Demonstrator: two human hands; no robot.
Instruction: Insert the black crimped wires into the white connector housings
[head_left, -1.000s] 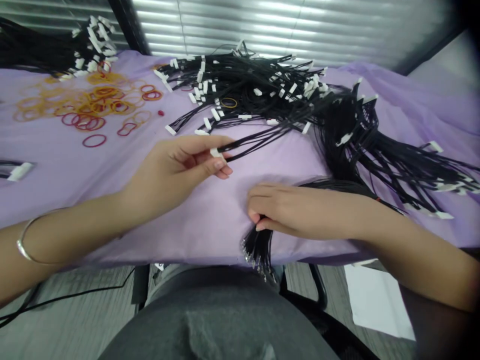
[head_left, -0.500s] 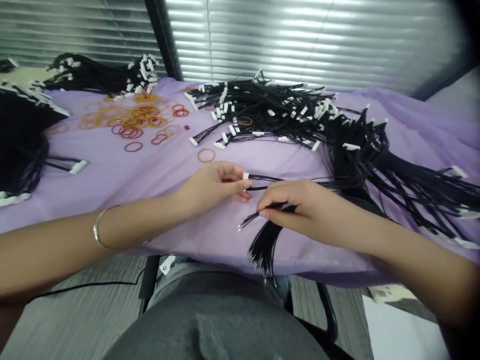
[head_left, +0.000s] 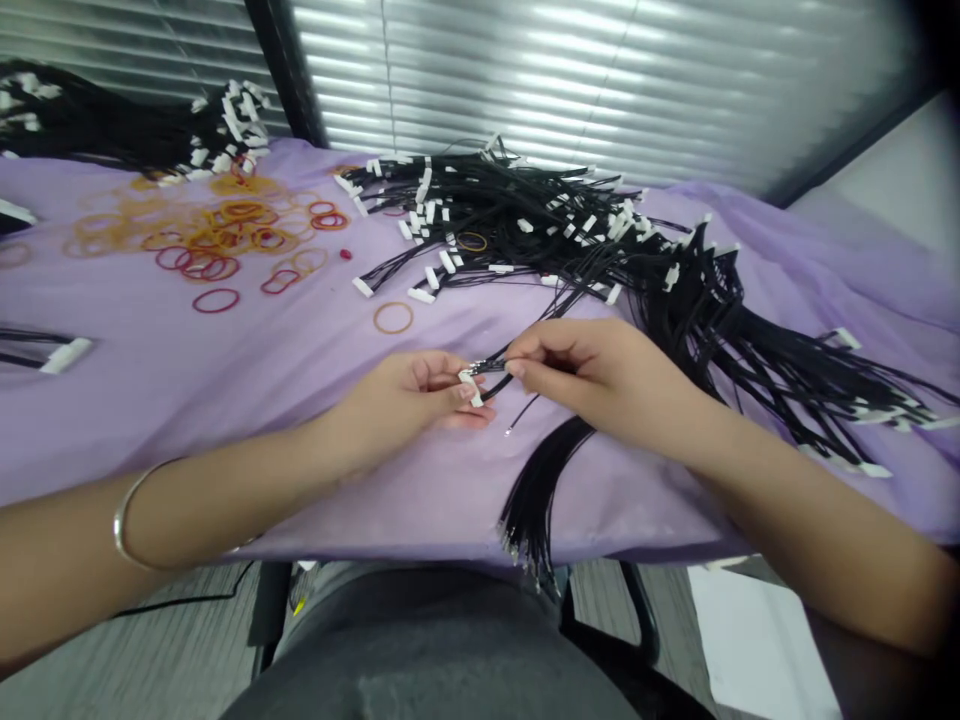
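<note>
Between the thumb and fingers of my left hand [head_left: 435, 393] is a small white connector housing [head_left: 472, 388] with black wires running off to the right. My right hand [head_left: 577, 365] pinches a few thin black wires [head_left: 491, 366], their bare metal terminals close to the housing's upper end. Whether any terminal sits inside it, I cannot tell. One loose wire with a metal tip hangs below my right fingers. Under that hand a bundle of black wires [head_left: 536, 480] droops toward the table's front edge, its terminal ends fanned out.
Behind my hands lies a long heap of black wire harnesses [head_left: 517, 215] with white connectors. Orange and red rubber bands [head_left: 232, 230] are scattered at the left, near another harness pile [head_left: 127, 125]. A purple cloth [head_left: 315, 330] covers the table, and window blinds [head_left: 480, 80] rise behind.
My right hand has brought the pinched wire tips up and left to the connector. The connector is now tilted in my left fingers. The whole view has shifted somewhat to the right.
</note>
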